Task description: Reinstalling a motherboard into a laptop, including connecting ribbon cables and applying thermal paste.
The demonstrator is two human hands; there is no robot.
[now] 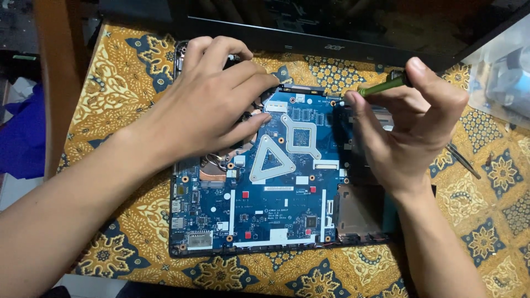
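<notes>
The blue circuit board (pixel 265 182) lies flat in the open black laptop base (pixel 359 212), at the centre of the table, component side up. A silver triangular bracket (pixel 269 160) and a second silver bracket around a square chip (pixel 301 135) sit on its upper middle. Copper heat pipes (pixel 212 168) show at its left edge, partly under your left hand.

Your left hand (pixel 212 102) rests palm down on the upper left part of the board. Its grip is spread, the fingers loosely extended and holding nothing; the fingertips (pixel 264 117) touch the board near the white connector at the top.

Your right hand (pixel 411 129) is at the upper right corner of the board, over the black base. Its grip is pinching a green-handled screwdriver (pixel 383 85) between thumb and fingers. The tool lies nearly level, its tip pointing left toward the top edge of the board. Whether the tip meets a screw cannot be told.

The base sits on a yellow and blue patterned cloth (pixel 127 77) covering the table. A dark screen panel (pixel 331 27) stands along the far edge, just beyond the board. Black tweezers (pixel 462 160) lie on the cloth to the right of your right hand, apart from it. A clear plastic bag (pixel 502 83) lies at the far right. Blue fabric (pixel 22 138) shows off the table at left.
</notes>
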